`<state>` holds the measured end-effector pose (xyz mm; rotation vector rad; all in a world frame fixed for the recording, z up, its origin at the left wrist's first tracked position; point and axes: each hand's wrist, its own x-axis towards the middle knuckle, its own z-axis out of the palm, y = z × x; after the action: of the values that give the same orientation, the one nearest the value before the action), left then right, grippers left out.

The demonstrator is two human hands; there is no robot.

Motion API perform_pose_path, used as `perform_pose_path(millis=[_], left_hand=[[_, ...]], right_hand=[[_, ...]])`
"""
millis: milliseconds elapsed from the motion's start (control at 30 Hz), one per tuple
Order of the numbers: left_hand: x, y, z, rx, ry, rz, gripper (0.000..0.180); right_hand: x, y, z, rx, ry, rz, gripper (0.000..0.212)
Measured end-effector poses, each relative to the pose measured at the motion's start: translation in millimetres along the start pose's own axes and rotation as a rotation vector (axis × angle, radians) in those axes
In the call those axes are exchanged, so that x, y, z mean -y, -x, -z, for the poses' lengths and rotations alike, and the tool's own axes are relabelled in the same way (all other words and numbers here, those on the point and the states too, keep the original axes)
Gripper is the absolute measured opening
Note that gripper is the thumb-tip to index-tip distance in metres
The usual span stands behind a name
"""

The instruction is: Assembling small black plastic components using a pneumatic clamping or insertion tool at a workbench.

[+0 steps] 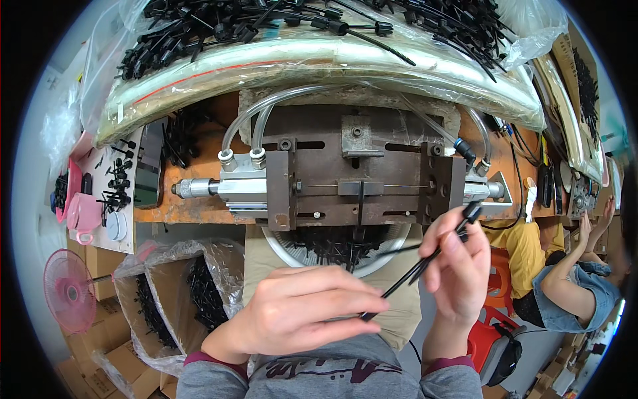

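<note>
Slim black rods with knobbed heads (413,267) slant between my hands in front of the metal fixture. My right hand (462,269) is closed around them near their knobbed upper ends. My left hand (309,307) pinches the lower tip of one rod between thumb and fingers. In the fixture (359,169), another black rod (361,203) stands in the small central block, apart from both hands. Below the fixture sits a round white-rimmed tub (282,247) full of black rods, partly hidden by my hands.
Air cylinders with clear hoses (242,189) flank the fixture on an orange bench (199,211). A plastic-covered tray (319,56) heaped with black rods stands behind. Bagged boxes (179,299) and a pink fan (70,290) are at left. Another person (571,289) sits at right.
</note>
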<state>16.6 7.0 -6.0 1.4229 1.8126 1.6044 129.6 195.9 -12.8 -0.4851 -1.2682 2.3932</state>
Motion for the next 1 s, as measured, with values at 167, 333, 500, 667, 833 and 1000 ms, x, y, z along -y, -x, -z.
perform_pose_path(millis=[167,333,500,667,833,1000], left_hand=[[9,6,-3,-0.156,-0.184,-0.019,0.030],[38,2,-23,-0.230,-0.558,-0.084,0.027],[44,-8,-30,-0.170,-0.823,-0.125,0.027],[40,-14,-27,-0.166,-0.812,-0.098,0.026],[38,-14,-24,-0.127,-0.778,-0.064,0.031],[14,-7,-22,-0.104,-0.140,-0.046,0.048]], right_hand=[[2,-5,14,-0.168,0.034,0.269,0.013],[-4,-2,4,-0.153,0.178,0.314,0.018],[-7,3,-2,-0.166,0.354,0.470,0.019],[-4,11,6,-0.206,1.055,0.821,0.028],[-9,13,3,-0.123,1.404,1.117,0.041],[-20,12,4,0.043,1.567,1.208,0.035]])
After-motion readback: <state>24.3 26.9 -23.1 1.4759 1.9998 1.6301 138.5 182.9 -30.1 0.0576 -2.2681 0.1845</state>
